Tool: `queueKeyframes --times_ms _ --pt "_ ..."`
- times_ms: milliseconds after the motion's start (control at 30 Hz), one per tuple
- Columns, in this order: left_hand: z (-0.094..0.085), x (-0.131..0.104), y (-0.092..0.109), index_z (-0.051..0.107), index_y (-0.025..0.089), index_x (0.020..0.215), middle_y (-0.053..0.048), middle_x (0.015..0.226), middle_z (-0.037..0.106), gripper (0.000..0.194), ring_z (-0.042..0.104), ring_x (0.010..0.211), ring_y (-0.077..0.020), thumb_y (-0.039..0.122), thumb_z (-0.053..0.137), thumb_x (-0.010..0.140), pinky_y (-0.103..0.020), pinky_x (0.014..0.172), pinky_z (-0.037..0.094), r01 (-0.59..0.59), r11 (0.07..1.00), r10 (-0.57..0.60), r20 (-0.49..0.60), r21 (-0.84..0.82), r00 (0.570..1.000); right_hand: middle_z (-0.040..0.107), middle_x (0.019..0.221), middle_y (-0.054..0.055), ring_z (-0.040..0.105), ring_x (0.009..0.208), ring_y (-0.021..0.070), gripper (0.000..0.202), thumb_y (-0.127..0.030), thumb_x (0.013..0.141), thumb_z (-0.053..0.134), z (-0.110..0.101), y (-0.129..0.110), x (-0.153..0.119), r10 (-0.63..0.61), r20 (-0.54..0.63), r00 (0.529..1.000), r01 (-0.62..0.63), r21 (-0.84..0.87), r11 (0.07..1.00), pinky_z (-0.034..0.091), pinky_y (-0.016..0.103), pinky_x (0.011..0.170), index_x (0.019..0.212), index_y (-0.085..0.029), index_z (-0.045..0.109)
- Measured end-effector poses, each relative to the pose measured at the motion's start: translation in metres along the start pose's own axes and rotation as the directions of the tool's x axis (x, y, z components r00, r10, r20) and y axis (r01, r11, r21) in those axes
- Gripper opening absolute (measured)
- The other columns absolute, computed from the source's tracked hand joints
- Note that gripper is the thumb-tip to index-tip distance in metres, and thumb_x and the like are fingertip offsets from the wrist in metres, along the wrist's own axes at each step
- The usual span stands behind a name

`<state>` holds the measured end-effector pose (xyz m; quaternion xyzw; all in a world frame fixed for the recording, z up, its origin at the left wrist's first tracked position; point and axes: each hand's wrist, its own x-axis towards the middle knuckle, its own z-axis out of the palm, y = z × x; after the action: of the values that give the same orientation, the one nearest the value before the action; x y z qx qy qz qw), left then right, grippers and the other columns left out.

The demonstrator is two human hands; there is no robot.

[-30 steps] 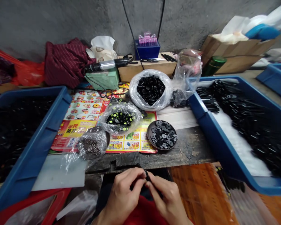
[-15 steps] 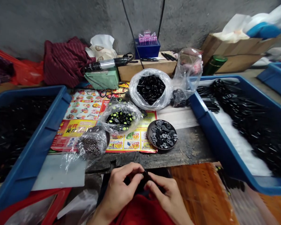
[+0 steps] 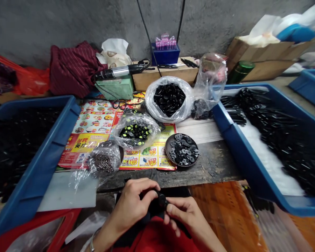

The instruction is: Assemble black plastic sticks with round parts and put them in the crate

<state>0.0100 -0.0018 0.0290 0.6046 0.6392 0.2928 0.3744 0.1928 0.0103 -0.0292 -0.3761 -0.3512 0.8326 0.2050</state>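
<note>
Black part (image 3: pixel 162 201) is pinched by left hand (image 3: pixel 137 199) and right hand (image 3: pixel 182 210) near "12.88" flyer (image 3: pixel 151 161).

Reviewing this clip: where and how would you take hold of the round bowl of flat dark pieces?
Probably by its near-left rim, from the wearer's side: the bowl shows bare wall there, while flat pieces reach its right edge and a plastic bag stands behind.
</note>
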Motion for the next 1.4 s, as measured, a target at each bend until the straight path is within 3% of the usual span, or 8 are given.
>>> queueKeyframes --times_ms 233,433,567,700,833,967,1133,1400 --pt "0.001 -0.003 -0.002 0.07 0.02 0.075 0.002 0.072 0.07 0.019 0.065 0.069 -0.0136 0.008 0.056 0.079 -0.021 0.068 0.046 -0.008 0.999 0.008 -0.004 -0.042 1.0 0.063 0.058 0.004 0.045 0.039 0.0036 0.044 -0.052 0.076 0.071 0.001 -0.009 -0.003 0.009 0.048 0.999 -0.007 -0.053 0.999 0.039 0.013 0.036 0.082 -0.008 0.077" --pt "0.005 0.0 -0.006 0.072 0.02 0.086 0.0 0.079 0.074 0.016 0.068 0.071 -0.0158 0.014 0.06 0.077 -0.022 0.068 0.051 0.063 0.98 -0.082 -0.095 -0.189 0.992 0.062 0.059 0.003 0.045 0.04 0.0051 0.05 -0.057 0.077 0.067 0.005 -0.01 -0.004 -0.057 -0.078 0.995 0.045 -0.142 0.989 0.041 0.016 0.037 0.083 -0.009 0.077" --pt "0.006 -0.005 -0.005 0.067 0.018 0.083 0.0 0.075 0.071 0.01 0.067 0.067 -0.0148 0.015 0.061 0.077 -0.02 0.064 0.052 0.087 0.953 -0.131 -0.138 -0.289 0.982 0.064 0.059 0.003 0.048 0.041 0.0077 0.047 -0.054 0.082 0.062 0.006 -0.004 -0.005 -0.212 -0.182 0.96 0.156 -0.277 0.948 0.043 0.018 0.039 0.096 -0.011 0.076" --pt "0.013 -0.011 0.0 0.064 0.019 0.081 0.002 0.068 0.065 0.008 0.062 0.061 -0.0129 0.014 0.06 0.075 -0.018 0.058 0.05 0.093 0.955 -0.13 -0.113 -0.282 0.985 0.068 0.06 0.003 0.055 0.043 0.0119 0.034 -0.041 0.089 0.058 0.006 -0.003 -0.006 -0.4 -0.164 0.902 0.281 -0.482 0.83 0.045 0.021 0.042 0.095 -0.014 0.077" --pt "0.022 -0.011 0.003 0.06 0.019 0.077 0.003 0.063 0.061 0.008 0.059 0.057 -0.0121 0.011 0.059 0.073 -0.018 0.054 0.047 0.116 0.962 -0.142 -0.089 -0.246 0.986 0.072 0.066 0.005 0.064 0.055 0.0163 0.023 -0.027 0.089 0.056 0.004 -0.002 -0.007 -0.575 -0.096 0.813 0.398 -0.629 0.668 0.051 0.022 0.053 0.091 -0.015 0.075" --pt "0.025 -0.01 0.002 0.054 0.019 0.074 0.004 0.061 0.057 0.009 0.055 0.053 -0.0112 0.012 0.058 0.073 -0.018 0.051 0.044 0.142 0.967 -0.161 -0.077 -0.21 0.984 0.071 0.069 0.005 0.065 0.055 0.0159 0.022 -0.017 0.09 0.053 0.001 0.002 -0.006 -0.65 0.031 0.76 0.469 -0.719 0.513 0.051 0.022 0.054 0.102 -0.014 0.071" --pt "0.025 -0.014 0.001 0.05 0.021 0.073 0.005 0.061 0.055 0.011 0.053 0.054 -0.0107 0.012 0.055 0.077 -0.018 0.052 0.042 0.097 0.99 -0.106 -0.09 -0.102 0.99 0.071 0.076 0.008 0.066 0.062 0.0187 0.03 -0.009 0.091 0.048 0.001 0.005 -0.007 -0.727 0.153 0.669 0.503 -0.814 0.291 0.052 0.026 0.057 0.116 -0.013 0.063" --pt "0.03 -0.02 0.004 0.053 0.021 0.076 0.004 0.067 0.059 0.013 0.059 0.061 -0.0114 0.009 0.052 0.081 -0.018 0.059 0.045 -0.062 0.994 0.077 -0.166 0.091 0.983 0.072 0.076 0.008 0.066 0.061 0.0184 0.03 -0.012 0.093 0.047 0.004 0.006 -0.009 -0.721 0.156 0.675 0.499 -0.817 0.29 0.051 0.026 0.057 0.118 -0.014 0.063"
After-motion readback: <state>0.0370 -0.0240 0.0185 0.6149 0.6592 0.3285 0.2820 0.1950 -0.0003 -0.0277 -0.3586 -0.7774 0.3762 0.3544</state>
